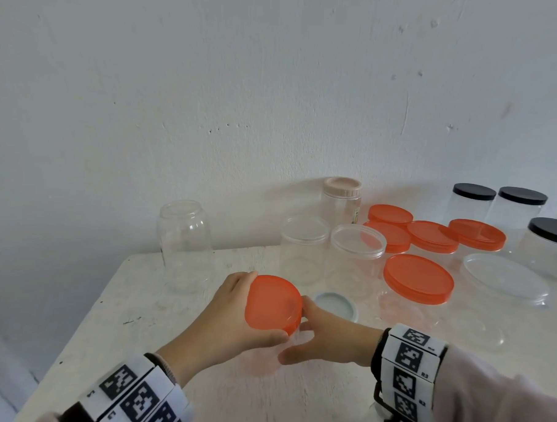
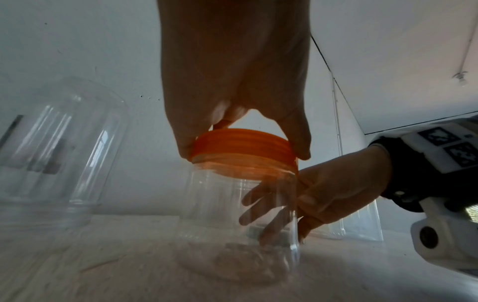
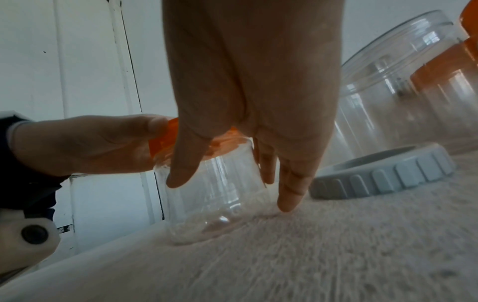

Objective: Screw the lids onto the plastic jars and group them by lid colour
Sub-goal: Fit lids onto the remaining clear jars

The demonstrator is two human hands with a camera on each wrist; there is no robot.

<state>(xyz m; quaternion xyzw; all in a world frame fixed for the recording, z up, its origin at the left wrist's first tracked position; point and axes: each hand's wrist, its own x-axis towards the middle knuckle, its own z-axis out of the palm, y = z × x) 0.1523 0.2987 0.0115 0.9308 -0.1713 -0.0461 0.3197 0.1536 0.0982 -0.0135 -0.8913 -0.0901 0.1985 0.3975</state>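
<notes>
A small clear plastic jar [image 2: 240, 214] stands on the white table [image 1: 145, 300] near its front left. An orange lid [image 1: 273, 303] sits on the jar's mouth, slightly tilted. My left hand [image 1: 231, 314] grips this lid from above, with fingers and thumb on its rim [image 2: 243, 147]. My right hand [image 1: 326, 337] holds the jar's body from the right, thumb on the near side and fingers round the far side [image 3: 214, 194]. Through the jar wall the right hand's fingers [image 2: 258, 196] show in the left wrist view.
A loose grey lid [image 1: 335, 304] lies just behind my right hand. Two open jars [image 1: 357, 246] stand behind it, an upturned jar [image 1: 185, 238] far left, and a beige-lidded jar [image 1: 341, 197] by the wall. Orange-lidded jars [image 1: 418, 277] cluster right; black-lidded jars [image 1: 474, 200] far right.
</notes>
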